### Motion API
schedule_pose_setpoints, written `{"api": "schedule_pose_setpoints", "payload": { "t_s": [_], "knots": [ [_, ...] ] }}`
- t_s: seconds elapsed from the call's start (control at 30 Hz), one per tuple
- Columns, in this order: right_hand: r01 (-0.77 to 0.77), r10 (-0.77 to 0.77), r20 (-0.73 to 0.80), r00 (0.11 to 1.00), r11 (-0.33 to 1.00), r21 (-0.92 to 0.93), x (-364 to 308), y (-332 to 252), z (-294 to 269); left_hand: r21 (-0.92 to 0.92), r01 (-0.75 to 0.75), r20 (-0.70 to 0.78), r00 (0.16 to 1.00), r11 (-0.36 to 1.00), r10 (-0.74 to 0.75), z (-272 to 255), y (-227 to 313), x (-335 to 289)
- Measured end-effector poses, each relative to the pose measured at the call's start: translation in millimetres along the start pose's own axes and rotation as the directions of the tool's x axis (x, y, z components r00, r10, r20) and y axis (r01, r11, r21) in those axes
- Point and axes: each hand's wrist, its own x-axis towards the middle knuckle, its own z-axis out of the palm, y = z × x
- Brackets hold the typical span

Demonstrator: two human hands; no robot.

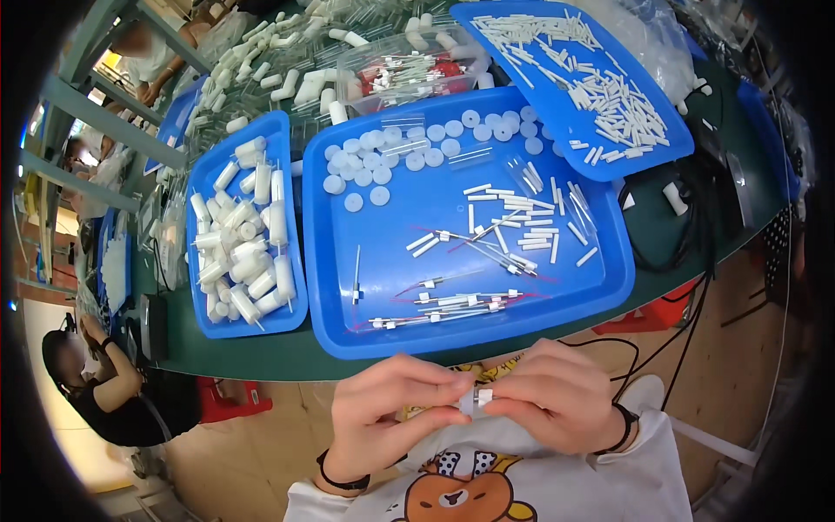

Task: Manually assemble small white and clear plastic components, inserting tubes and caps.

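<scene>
Just in front of the table edge, my two hands meet over my lap. My left hand (pixel 383 405) is closed in a pinch on a translucent white disc (pixel 467 403). A small white plastic piece on a thin metal shaft (pixel 484 397) is pinched in my right hand (pixel 557 397), its end against or very near the disc; fingers hide the rest. Beyond them lies a large blue tray (pixel 409 252) with loose translucent discs (pixel 380 197), short white tubes (pixel 539 233) and thin rods with white pieces and red wires (pixel 470 301).
At left, a smaller blue tray (pixel 298 261) holds white cylinders (pixel 248 252). A third blue tray (pixel 639 161) with many white tubes overlaps the large tray's corner. Behind stands a clear box (pixel 348 78) of red-wired parts. Black cables (pixel 687 217) hang at right. Another person (pixel 113 383) sits at left.
</scene>
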Motion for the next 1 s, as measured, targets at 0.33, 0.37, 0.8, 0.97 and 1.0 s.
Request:
{"api": "schedule_pose_setpoints", "payload": {
  "t_s": [0.33, 0.37, 0.8, 0.97, 1.0],
  "knots": [
    [-0.324, 0.316, 0.071, 0.946, 0.929, 0.181, -15.7, -8.1, 14.2, -0.295, 0.198, -0.043, 0.975, 0.935, -0.22, 7.1, -18.0, -24.8],
    [-0.32, 0.306, 0.096, 0.947, 0.927, 0.199, -15.7, -7.7, 12.9, -0.372, 0.202, -0.039, 0.972, 0.906, -0.232, 5.7, -19.3, -27.5],
    [-0.391, 0.199, -0.34, 0.919, 0.547, -0.74, 32.2, 46.4, -43.5, -0.247, 0.154, -0.344, 0.909, 0.957, -0.235, -12.7, -24.0, -46.9],
    [-0.383, 0.246, -0.294, 0.924, 0.627, -0.678, 34.6, 55.1, -43.7, -0.278, 0.157, -0.326, 0.913, 0.948, -0.247, -12.6, -25.6, -47.0],
    [-0.386, 0.249, -0.296, 0.922, 0.629, -0.675, 34.4, 53.3, -43.0, -0.278, 0.156, -0.32, 0.915, 0.948, -0.245, -12.6, -26.0, -47.0]
  ]
}}
